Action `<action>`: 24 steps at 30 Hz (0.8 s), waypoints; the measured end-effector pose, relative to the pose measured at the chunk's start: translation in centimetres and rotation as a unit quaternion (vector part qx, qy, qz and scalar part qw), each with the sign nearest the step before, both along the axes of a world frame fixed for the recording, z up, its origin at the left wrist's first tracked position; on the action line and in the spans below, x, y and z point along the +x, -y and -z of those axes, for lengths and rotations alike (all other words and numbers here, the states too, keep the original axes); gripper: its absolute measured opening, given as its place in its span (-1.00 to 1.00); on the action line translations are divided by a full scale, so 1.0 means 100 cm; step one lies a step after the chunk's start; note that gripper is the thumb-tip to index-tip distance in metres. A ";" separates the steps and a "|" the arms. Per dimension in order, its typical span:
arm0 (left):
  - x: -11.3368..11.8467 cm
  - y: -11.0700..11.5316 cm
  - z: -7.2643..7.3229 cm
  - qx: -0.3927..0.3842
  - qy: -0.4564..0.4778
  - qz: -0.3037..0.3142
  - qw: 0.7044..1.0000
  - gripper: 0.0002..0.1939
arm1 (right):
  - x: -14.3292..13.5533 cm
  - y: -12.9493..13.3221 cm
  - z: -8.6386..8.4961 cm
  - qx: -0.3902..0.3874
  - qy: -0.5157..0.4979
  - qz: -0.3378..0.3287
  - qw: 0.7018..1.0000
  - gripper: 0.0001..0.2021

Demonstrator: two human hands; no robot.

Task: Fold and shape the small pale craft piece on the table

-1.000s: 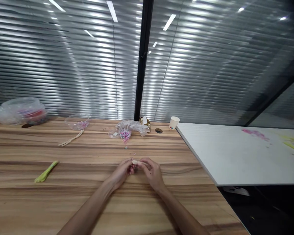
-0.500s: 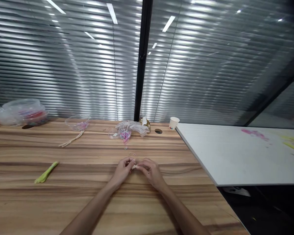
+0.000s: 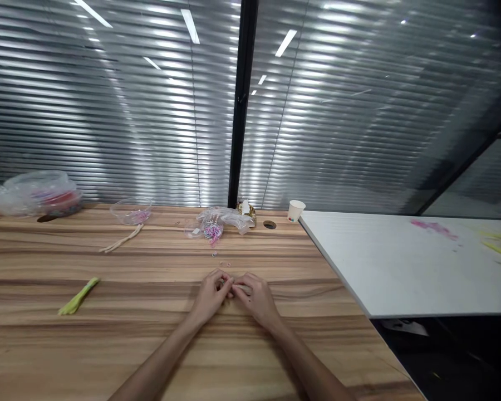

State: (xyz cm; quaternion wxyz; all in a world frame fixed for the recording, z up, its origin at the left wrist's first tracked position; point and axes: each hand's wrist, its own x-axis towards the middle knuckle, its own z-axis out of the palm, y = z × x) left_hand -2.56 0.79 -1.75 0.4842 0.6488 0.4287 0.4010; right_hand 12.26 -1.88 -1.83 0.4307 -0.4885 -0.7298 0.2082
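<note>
Hands are meeting on the table, below the bag. Left hand and right hand are pinching a pale strip between them; since a second ago, both are lowering it nearer the wood.

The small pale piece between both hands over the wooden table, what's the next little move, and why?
Probably lift it slightly clear of the fingers to check it. Left hand and right hand meet fingertip to fingertip low over the table, and the pale piece is nearly hidden between them, so its state cannot be told.
</note>
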 end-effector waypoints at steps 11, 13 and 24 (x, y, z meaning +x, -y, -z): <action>0.000 -0.003 -0.004 -0.098 0.104 0.007 0.990 -0.66 | -0.003 -0.005 0.002 -0.111 -0.203 0.031 0.972 -0.84; 0.001 -0.002 -0.004 -0.085 0.103 0.005 0.991 -0.67 | -0.004 -0.006 0.003 -0.142 -0.254 0.022 0.956 -0.81; 0.000 -0.002 -0.009 -0.167 0.219 -0.036 0.961 -0.39 | -0.007 -0.007 -0.003 -0.197 -0.387 0.044 0.900 -0.76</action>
